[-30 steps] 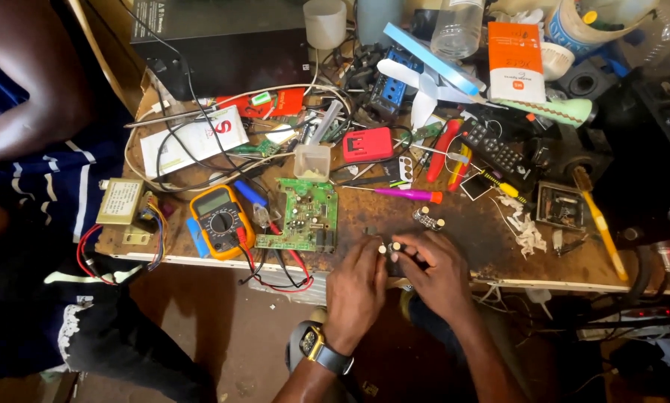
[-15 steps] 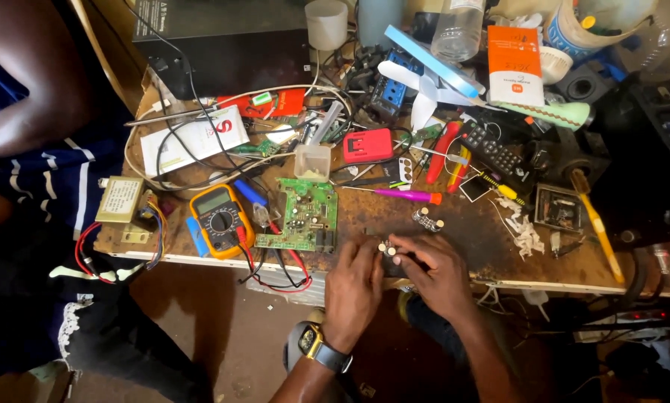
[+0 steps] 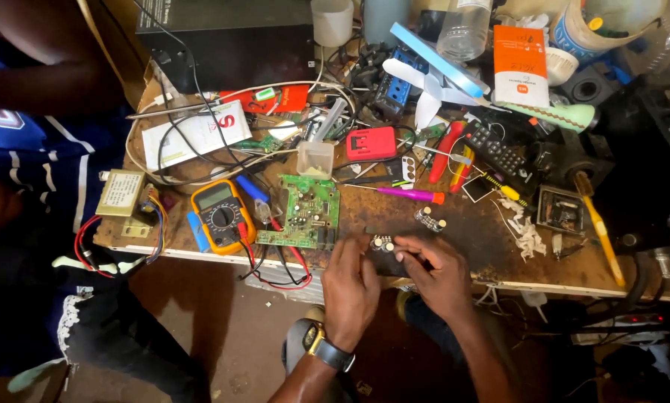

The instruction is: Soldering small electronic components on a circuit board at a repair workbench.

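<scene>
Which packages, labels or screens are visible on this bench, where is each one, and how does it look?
Orange and white box: far side, right of centre, upright rectangle.
White packet: far left, flat, with red marking, cables lying over it.
Red packet: behind the white packet, flat.
Yellow multimeter: near edge, left of the green circuit board, small grey screen, black dial.

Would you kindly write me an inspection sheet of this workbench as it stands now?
Surface: worn wooden bench, crowded.
Job's things: small dark part with pale round caps, at the front edge.
Clutter: green circuit board, yellow multimeter, pink screwdriver, red box.
Grips: left hand and right hand both pinch the small part.
Cables: red leads, black wires.
Surroundings: another person's blue sleeve at the side.
</scene>
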